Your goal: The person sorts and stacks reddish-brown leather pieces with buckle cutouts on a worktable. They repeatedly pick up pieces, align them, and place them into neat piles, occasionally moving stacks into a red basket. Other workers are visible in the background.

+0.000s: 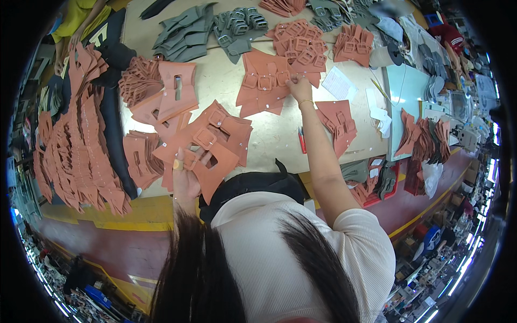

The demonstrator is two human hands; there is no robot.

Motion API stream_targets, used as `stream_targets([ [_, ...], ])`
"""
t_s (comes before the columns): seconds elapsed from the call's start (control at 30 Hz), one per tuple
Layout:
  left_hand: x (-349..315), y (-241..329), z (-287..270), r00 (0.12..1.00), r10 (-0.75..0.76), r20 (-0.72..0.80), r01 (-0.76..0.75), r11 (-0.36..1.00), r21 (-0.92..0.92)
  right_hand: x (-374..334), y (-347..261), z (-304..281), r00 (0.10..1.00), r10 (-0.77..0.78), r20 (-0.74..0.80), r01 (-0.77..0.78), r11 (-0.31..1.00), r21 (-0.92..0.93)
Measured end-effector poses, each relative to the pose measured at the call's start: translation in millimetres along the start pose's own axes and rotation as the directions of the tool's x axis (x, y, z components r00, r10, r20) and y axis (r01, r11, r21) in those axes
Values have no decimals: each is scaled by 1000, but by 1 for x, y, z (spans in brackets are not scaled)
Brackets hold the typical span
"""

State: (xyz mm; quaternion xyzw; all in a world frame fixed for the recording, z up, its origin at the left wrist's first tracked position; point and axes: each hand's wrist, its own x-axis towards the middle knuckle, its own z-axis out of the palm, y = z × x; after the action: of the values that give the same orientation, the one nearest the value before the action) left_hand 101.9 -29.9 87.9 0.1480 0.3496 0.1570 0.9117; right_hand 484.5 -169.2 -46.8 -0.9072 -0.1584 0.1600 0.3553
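Observation:
My left hand (184, 182) grips the lower edge of a terracotta leather-like piece with a covered buckle (204, 138), fingers closed on it. This piece overlaps a similar buckled piece (236, 134) lying on the table. Stretched out to the far middle, my right hand (300, 90) pinches the right edge of a buckled terracotta piece (263, 81), which lies over others like it; my fingertips are partly hidden. To the right of that arm rests a small stack of terracotta pieces with slots (338, 125).
Terracotta cut pieces (81, 145) hang over the left side. Dark green pieces (186, 35) and heaps of buckled straps (301, 43) fill the far side. A paper sheet (339, 83), a red pen (302, 142) and a thread cone (385, 55) sit rightward. A red crate (396, 183) stands below the right edge.

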Motion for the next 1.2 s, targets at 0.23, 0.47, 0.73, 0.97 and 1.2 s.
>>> stream_targets([
  [0.23,-5,2,2,994,3,109,8,995,-102,6,-22,-2,995,-98,21,96,993,69],
  [0.47,-11,8,12,959,69,274,-37,992,-120,-11,-99,-43,935,-352,53,333,918,213],
  [0.73,-17,11,20,943,155,295,-136,987,-82,-101,-204,-123,825,-526,208,260,679,687],
  [0.97,-20,11,31,938,296,181,-295,955,-31,-186,-206,-114,711,-532,460,-252,419,873],
  [1.2,-39,12,52,904,174,391,-158,985,-71,-222,-176,-63,619,-400,676,-241,723,648],
])
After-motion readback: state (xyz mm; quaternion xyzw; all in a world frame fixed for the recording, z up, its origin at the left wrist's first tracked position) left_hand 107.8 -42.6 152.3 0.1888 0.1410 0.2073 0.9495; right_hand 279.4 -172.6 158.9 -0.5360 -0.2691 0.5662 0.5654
